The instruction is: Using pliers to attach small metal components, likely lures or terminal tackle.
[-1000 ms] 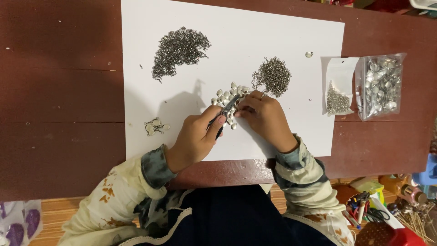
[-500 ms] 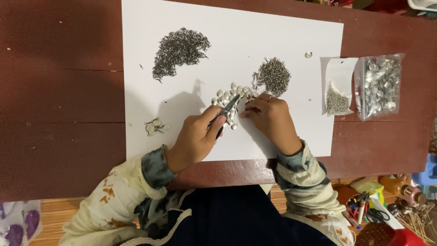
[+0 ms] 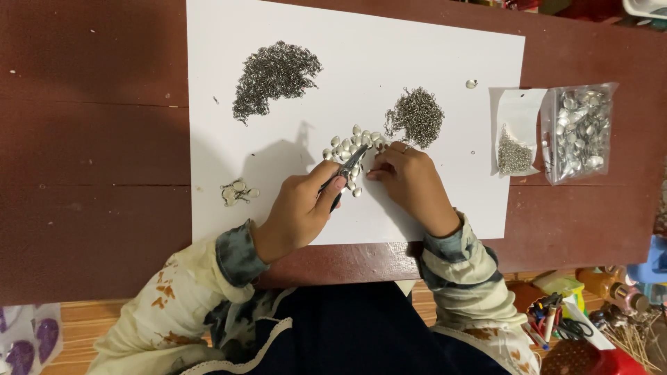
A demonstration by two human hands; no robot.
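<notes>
Pliers (image 3: 349, 170) gripped in left hand (image 3: 299, 212), right hand (image 3: 410, 177) fingers pinched at silver beads (image 3: 351, 146).

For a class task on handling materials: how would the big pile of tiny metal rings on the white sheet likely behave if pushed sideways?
The pile of tiny metal rings would probably spread, since its edges already straggle. Being heaped and tangled-looking, clumps may drag together. Single rings look light and could slide on the smooth white sheet.

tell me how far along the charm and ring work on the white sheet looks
Done: only a small cluster of joined pieces lies apart at the sheet's left. In hand: the left hand holds pliers, the right hand pinches something tiny. Left: loose silver charms, two ring heaps, two bags.
</notes>
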